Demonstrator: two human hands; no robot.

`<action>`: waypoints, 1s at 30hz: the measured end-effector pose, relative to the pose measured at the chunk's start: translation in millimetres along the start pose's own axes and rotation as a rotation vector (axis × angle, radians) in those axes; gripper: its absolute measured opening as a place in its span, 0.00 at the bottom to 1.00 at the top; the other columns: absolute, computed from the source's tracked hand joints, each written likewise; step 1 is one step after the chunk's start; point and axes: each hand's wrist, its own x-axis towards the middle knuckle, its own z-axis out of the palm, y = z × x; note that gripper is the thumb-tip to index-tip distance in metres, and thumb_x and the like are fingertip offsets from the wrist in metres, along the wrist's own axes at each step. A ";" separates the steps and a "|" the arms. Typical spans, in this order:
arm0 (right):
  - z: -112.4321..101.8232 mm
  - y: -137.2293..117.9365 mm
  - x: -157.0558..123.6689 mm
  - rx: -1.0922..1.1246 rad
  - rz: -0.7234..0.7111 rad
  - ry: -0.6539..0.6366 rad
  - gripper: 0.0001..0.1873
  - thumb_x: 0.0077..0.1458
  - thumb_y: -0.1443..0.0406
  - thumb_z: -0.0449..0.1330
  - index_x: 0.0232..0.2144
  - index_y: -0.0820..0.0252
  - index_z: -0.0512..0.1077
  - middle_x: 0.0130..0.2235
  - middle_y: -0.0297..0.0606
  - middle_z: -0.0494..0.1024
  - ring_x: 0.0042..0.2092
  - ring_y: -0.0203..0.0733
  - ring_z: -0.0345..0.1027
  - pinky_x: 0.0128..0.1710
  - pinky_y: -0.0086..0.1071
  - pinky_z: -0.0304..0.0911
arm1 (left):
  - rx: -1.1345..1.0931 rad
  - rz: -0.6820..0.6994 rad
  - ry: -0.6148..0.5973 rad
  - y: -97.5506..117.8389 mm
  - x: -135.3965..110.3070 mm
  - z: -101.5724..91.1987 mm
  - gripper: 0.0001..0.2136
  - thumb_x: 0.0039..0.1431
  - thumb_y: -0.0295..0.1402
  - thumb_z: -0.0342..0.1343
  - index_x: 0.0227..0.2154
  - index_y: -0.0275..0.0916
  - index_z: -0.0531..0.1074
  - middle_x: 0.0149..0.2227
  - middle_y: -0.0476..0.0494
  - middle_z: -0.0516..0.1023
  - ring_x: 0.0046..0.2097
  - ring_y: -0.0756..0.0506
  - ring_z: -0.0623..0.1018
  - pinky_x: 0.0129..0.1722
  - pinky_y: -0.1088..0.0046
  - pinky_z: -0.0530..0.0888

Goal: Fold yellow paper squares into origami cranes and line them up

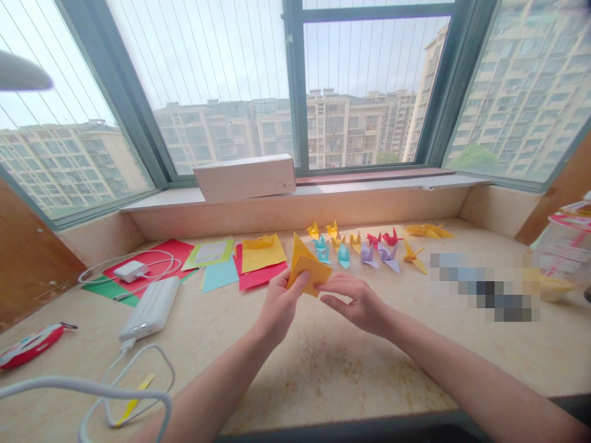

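Note:
My left hand (pixel 279 301) and my right hand (pixel 357 301) are raised over the beige stone counter (pixel 323 363), both pinching a folded piece of yellow-orange paper (pixel 306 263). The left thumb presses its lower left edge; the right fingers close on its right corner. Just beyond lies a stack of coloured paper sheets (pixel 258 261), yellow on red with a light blue sheet beside. A row of several small folded paper cranes (pixel 369 246) in yellow, blue, purple and red stands behind the held paper.
A white power bank (pixel 150 307) with white cables (pixel 133 381) lies at the left, near a white charger (pixel 132 269) on red and green sheets. A white box (pixel 244 176) sits on the window ledge. A red-white object (pixel 30 346) lies far left.

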 end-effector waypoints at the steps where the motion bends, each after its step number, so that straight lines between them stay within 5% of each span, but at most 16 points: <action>1: -0.3 0.0 -0.6 -0.001 0.039 0.023 0.09 0.60 0.65 0.61 0.43 0.56 0.77 0.40 0.40 0.83 0.41 0.44 0.75 0.44 0.39 0.70 | 0.021 -0.002 -0.018 0.1 -0.1 -0.2 0.12 0.58 0.39 0.61 0.38 0.34 0.77 0.37 0.42 0.80 0.39 0.45 0.76 0.43 0.70 0.70; 11: -2.0 -5.4 0.8 0.012 0.265 0.169 0.09 0.59 0.63 0.61 0.43 0.54 0.71 0.39 0.37 0.79 0.38 0.41 0.72 0.38 0.34 0.69 | 0.144 -0.070 -0.177 10.0 -7.2 6.4 0.14 0.56 0.40 0.61 0.37 0.33 0.78 0.35 0.42 0.80 0.35 0.46 0.76 0.36 0.74 0.69; 20: -2.9 -6.2 2.7 0.003 0.180 0.127 0.04 0.58 0.66 0.61 0.37 0.56 0.75 0.35 0.36 0.78 0.36 0.41 0.71 0.36 0.34 0.68 | 0.050 -0.097 -0.108 10.2 -7.7 10.1 0.17 0.57 0.43 0.60 0.41 0.34 0.74 0.32 0.42 0.81 0.31 0.46 0.79 0.31 0.75 0.72; 30: -6.3 -7.0 0.3 -0.007 0.080 0.079 0.17 0.59 0.74 0.54 0.47 0.55 0.74 0.45 0.41 0.75 0.44 0.41 0.71 0.44 0.36 0.70 | 0.002 -0.109 0.005 11.1 -2.3 4.6 0.16 0.55 0.41 0.62 0.40 0.33 0.75 0.39 0.39 0.81 0.37 0.45 0.79 0.35 0.73 0.74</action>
